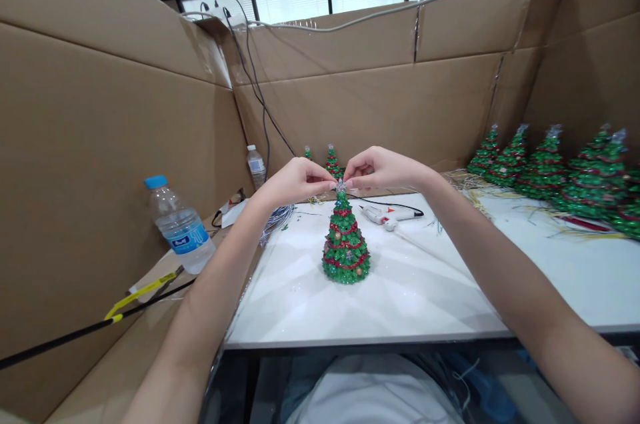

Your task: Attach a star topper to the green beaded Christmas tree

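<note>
A small green Christmas tree (345,247) with red garland stands upright in the middle of the white table (400,297). A silver star topper (341,188) sits at its tip. My left hand (295,181) and my right hand (383,169) meet just above the tip, each with fingers pinched together at the topper. What the fingertips grip is too small to make out.
A white glue gun (387,215) with a black cord lies behind the tree. Several finished trees (545,167) line the right side. Two small trees (331,161) stand at the back. A water bottle (180,224) leans at left, another bottle (256,166) farther back. Cardboard walls (100,164) surround the table.
</note>
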Demonstrator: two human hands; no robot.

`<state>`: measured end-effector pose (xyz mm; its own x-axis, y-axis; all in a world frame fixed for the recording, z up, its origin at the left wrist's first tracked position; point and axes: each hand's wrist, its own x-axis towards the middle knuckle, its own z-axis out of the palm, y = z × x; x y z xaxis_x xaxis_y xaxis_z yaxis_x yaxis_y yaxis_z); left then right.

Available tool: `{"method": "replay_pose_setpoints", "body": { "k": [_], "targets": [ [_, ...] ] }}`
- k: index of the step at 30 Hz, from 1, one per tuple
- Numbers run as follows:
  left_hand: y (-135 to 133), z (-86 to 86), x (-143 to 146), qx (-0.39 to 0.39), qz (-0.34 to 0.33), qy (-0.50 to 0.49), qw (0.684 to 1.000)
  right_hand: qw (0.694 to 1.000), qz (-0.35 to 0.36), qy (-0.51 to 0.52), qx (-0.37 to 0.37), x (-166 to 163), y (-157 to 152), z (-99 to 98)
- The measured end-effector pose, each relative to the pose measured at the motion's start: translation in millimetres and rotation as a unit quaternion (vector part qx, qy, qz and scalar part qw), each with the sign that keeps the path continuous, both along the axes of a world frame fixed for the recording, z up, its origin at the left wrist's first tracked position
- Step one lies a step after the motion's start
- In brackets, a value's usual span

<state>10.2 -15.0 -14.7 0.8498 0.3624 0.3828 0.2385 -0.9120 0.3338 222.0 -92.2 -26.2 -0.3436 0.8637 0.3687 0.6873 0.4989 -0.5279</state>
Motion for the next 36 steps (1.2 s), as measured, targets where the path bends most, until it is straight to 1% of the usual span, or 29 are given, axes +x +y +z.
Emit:
{"method": "replay_pose_setpoints", "body": {
  "k": [6,17,36],
  "targets": [
    [0.2,0.2,0.3,0.008,-0.002,-0.005,1.000,1.000,0.020,0.020,0.001,-0.3,1.2,-1.2],
    [-1.7,1.1,0.1,0.000,0.005,0.001,1.000,0.999,0.029,0.033,-0.014,-0.3,2.7,-1.3],
    [0.4,0.9,0.7,-0.001,0.005,0.003,1.000,0.998,0.025,0.046,-0.038,-1.0,2.0,-0.5]
  ]
}}
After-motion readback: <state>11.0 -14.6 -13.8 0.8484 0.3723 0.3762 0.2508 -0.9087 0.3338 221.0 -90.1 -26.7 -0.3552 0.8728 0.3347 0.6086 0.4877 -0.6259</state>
